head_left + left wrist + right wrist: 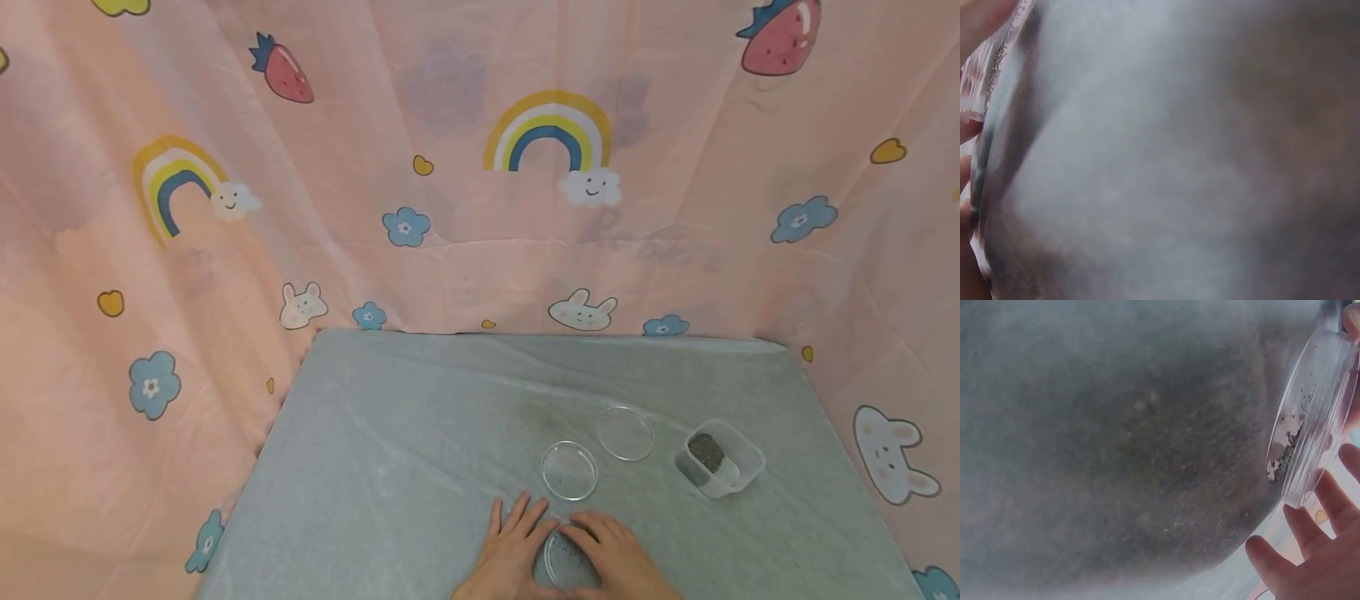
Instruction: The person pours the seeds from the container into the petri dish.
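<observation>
A clear round petri dish [572,565] lies between both hands at the front of the table. My left hand [504,557] holds its left side with thumb and index finger, the other fingers spread out over the cloth. Around the dish's right side curve the fingers of my right hand [621,557]. In the right wrist view the petri dish [1325,425] appears edge-on, with dark soil-like grains [1286,453] inside against its wall. The left wrist view is mostly blurred; fingertips and a sliver of the dish show at its left edge.
Just beyond the hands lies a clear round dish [570,472], with another thin clear round piece [626,433] behind it to the right. Farther right stands a clear plastic tub [744,463] holding dark granular material [706,452]. A patterned pink curtain [480,275] encloses the grey cloth-covered table [390,467].
</observation>
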A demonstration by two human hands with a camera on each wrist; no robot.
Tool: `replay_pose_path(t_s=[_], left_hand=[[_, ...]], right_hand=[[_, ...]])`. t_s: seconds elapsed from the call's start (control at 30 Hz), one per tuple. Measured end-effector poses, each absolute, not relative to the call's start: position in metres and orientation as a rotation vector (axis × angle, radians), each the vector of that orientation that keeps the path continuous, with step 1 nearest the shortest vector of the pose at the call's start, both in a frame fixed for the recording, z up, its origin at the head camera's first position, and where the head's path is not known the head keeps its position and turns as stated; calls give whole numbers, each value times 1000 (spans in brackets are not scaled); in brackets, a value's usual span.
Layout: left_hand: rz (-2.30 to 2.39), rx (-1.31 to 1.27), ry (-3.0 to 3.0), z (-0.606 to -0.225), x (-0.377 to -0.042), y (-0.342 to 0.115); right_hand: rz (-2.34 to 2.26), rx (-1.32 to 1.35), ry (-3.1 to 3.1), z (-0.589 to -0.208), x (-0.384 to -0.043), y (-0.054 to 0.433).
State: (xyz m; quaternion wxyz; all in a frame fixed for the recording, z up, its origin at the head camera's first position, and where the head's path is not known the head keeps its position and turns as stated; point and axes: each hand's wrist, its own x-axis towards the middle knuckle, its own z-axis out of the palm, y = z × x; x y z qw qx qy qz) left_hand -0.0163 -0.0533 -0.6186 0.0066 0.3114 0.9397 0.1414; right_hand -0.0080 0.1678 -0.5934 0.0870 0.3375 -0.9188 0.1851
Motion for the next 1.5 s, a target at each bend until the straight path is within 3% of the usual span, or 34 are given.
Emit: replay_pose_path(t_s=[0.33,0.93,1.5], left_hand=[[427,957,2908,-617,-17,-54],[633,870,3047,-601,-20,-65],[609,825,2979,-601,-16,-68]], right_hand=[[566,825,-2684,-585,-23,179],[599,555,-2747,-566,-80,183],[603,541,-3016,-581,-95,163]])
